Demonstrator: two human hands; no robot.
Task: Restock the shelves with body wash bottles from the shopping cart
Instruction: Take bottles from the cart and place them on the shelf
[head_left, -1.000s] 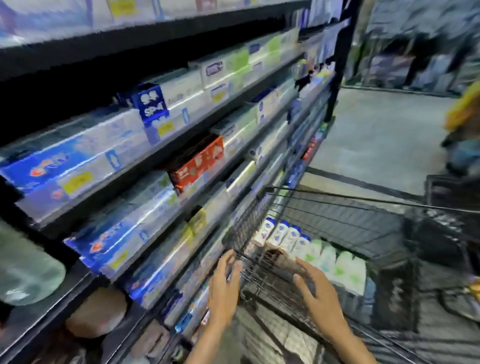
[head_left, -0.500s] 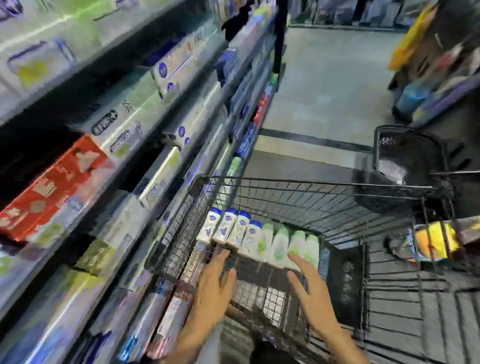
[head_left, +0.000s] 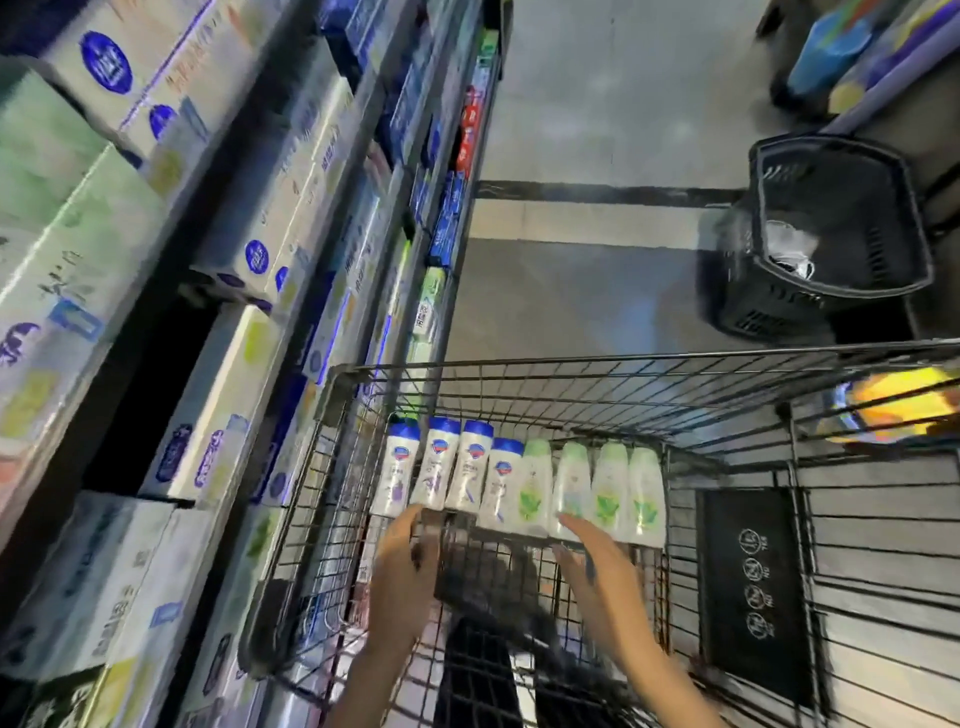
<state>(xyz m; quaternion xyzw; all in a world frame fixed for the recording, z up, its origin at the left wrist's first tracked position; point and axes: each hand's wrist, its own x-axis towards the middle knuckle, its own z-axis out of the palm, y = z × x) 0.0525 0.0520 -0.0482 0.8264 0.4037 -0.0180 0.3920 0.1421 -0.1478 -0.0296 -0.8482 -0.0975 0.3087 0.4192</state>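
Inside the wire shopping cart (head_left: 623, 362), a row of body wash bottles lies side by side: several white ones with blue caps (head_left: 467, 473) on the left and several pale green ones (head_left: 608, 488) on the right. My left hand (head_left: 405, 571) hovers just below the blue-capped bottles, fingers spread at the edge of a dark wire flap (head_left: 483, 566). My right hand (head_left: 597, 577) is held flat, its fingertips touching the bottom of a green bottle. Neither hand holds anything.
Store shelves (head_left: 291, 218) packed with boxed goods run along the left, right beside the cart. A black plastic basket (head_left: 836, 234) stands on the floor ahead to the right. A black sign panel (head_left: 753, 587) hangs in the cart, and a yellow packet (head_left: 898, 410) lies beyond its right rim.
My view has tilted down from the shelves onto the cart. Both hands have moved forward over the flap, closer to the bottles.
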